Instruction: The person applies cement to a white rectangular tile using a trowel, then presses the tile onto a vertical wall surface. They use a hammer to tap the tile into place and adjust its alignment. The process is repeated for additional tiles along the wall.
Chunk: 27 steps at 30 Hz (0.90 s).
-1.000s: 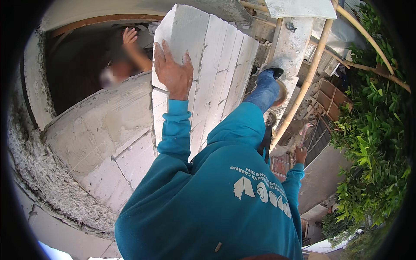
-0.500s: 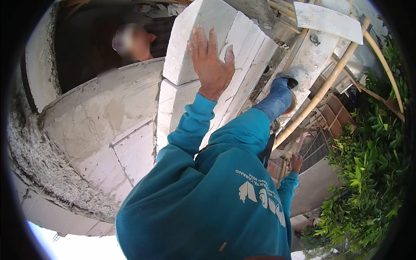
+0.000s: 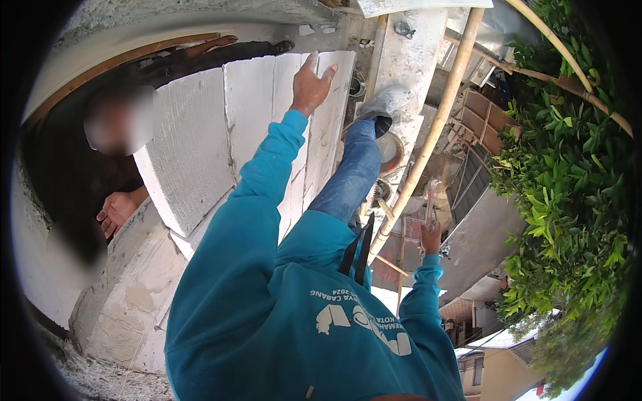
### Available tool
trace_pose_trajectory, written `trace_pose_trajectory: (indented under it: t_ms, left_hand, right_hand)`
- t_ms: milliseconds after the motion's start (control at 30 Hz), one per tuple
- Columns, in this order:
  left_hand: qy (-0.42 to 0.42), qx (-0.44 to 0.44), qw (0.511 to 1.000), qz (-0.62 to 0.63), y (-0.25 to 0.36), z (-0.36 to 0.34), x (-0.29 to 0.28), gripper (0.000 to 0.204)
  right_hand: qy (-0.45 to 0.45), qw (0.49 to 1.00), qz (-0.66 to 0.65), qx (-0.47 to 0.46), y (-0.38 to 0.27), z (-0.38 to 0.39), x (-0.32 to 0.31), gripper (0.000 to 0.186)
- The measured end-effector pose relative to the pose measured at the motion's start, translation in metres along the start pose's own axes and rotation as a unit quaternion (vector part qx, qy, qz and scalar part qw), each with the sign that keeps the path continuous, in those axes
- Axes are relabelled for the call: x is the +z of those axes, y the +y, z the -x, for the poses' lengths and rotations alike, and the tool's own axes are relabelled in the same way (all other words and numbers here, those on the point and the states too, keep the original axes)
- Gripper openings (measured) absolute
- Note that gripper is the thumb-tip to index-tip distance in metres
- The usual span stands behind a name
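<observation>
My left hand lies on the far part of a white lightweight-block wall, its fingers spread and gripping nothing. Dark joints separate the large pale blocks. On the other side, my right hand is lower and closed around a thin tool with a pale pinkish end; its kind is too small to tell. My jeans leg stretches between the wall and a bamboo pole, the foot on a dusty plank.
Behind the wall at left is a co-worker, whose hand is by the mortar-smeared ledge. A long bamboo pole slants along my right. Round buckets stand near my foot. Leafy branches fill the right side, with a drop beneath.
My view has shifted, and my left hand has moved from the near block to the farther part of the wall. The co-worker's hand has come into sight. My right hand keeps its tool.
</observation>
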State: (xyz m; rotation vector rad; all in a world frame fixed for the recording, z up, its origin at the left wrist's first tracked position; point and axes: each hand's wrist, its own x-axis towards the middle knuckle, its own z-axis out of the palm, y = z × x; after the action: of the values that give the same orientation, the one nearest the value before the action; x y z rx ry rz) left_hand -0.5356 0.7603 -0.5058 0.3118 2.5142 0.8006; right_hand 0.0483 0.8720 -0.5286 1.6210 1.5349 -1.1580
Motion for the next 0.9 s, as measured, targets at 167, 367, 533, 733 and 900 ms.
trace_pose_trajectory:
  t_ms: [167, 367, 533, 733, 900]
  left_hand:
    - [-0.084, -0.097, 0.992, 0.008, -0.048, -0.113, 0.101, 0.093]
    - [-0.106, -0.202, 0.970, 0.085, -0.092, -0.238, 0.198, 0.092]
    - [-0.093, -0.177, 0.946, 0.255, -0.105, -0.312, 0.240, 0.078]
    - [-0.095, -0.105, 0.882, 0.450, -0.108, -0.368, 0.268, 0.063]
    - [-0.117, -0.062, 0.835, 0.533, -0.107, -0.398, 0.286, 0.051]
  right_hand:
    - [0.001, 0.998, -0.061, 0.028, -0.042, 0.003, -0.004, 0.073]
    - [-0.027, 0.988, -0.115, 0.096, -0.087, -0.002, 0.015, 0.049]
    - [-0.069, 0.968, -0.185, 0.154, -0.121, -0.010, 0.035, 0.048]
    - [-0.075, 0.971, -0.184, 0.131, -0.127, -0.028, 0.071, 0.046]
    - [-0.074, 0.974, -0.193, 0.095, -0.128, -0.037, 0.089, 0.045]
